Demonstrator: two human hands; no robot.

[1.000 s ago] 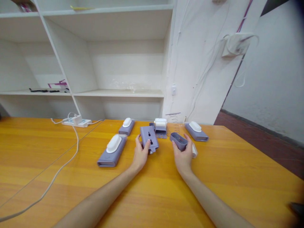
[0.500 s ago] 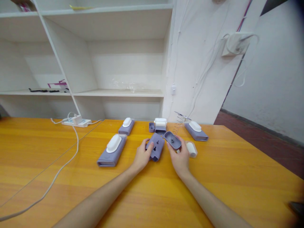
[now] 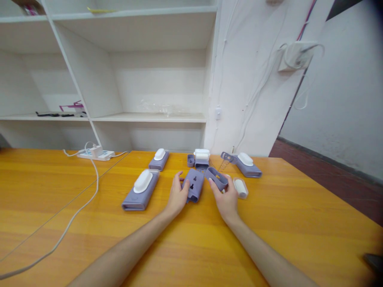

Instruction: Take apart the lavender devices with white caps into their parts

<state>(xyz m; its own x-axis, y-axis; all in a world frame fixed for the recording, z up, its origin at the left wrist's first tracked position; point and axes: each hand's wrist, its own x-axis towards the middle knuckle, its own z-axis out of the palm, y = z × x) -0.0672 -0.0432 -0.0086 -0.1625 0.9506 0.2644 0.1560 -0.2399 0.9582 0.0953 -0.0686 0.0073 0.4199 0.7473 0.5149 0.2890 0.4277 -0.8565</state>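
My left hand [image 3: 177, 196] grips a flat purple plastic casing [image 3: 195, 183] with small slots in its face, held tilted just above the orange table [image 3: 89, 223]. Close beside it, my right hand [image 3: 226, 198] is closed on a smaller purple cap-like part [image 3: 216, 177] with a hollow inside. A metal spring [image 3: 222, 164] stretches from that part up to a small purple end piece behind it. The two parts nearly touch at the middle of the table.
Assembled purple devices with white tops lie at the left [image 3: 140, 189], back middle [image 3: 159, 158] and back right [image 3: 245, 164]. A white piece [image 3: 240, 187] lies by my right hand. More parts [image 3: 201, 158] sit behind. A power strip [image 3: 95, 153] and white cable [image 3: 72, 217] occupy the left.
Both hands came together and lowered. The casing tipped down from upright, and the cap part moved left toward it. The spring behind shifted from upright to slanting.
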